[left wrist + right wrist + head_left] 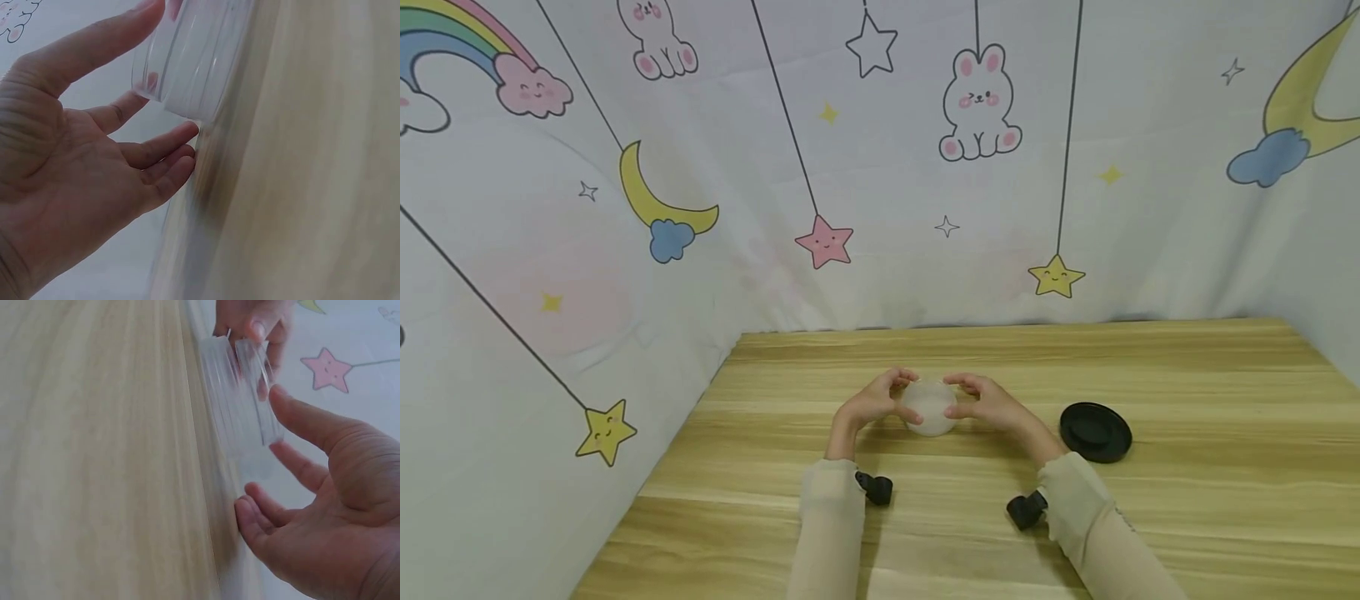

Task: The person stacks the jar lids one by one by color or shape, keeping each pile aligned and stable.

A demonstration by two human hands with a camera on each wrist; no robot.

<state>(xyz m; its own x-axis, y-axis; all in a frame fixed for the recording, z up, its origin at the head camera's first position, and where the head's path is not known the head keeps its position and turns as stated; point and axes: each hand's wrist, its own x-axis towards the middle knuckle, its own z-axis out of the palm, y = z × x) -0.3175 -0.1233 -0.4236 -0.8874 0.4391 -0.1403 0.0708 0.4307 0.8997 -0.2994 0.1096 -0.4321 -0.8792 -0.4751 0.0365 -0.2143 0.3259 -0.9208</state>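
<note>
A clear round plastic container (220, 403) sits on the wooden table between both hands. Its clear lid (257, 387) is at the top, and in the right wrist view a gap shows between lid and body on the left hand's side. My left hand (874, 403) holds the lid's edge, thumb on top and index finger at the side; its other fingers reach down near the tabletop. From the opposite side my right hand (997, 407) pinches the lid's rim between thumb and index finger, the remaining fingers loosely bent beside the container.
On the wooden table (955, 533), a black round dish-like piece (1096, 432) lies to the right, close to the right forearm. A white printed curtain (895, 167) hangs behind the table's far edge and along its sides. Black wrist cameras stick out from both sleeves.
</note>
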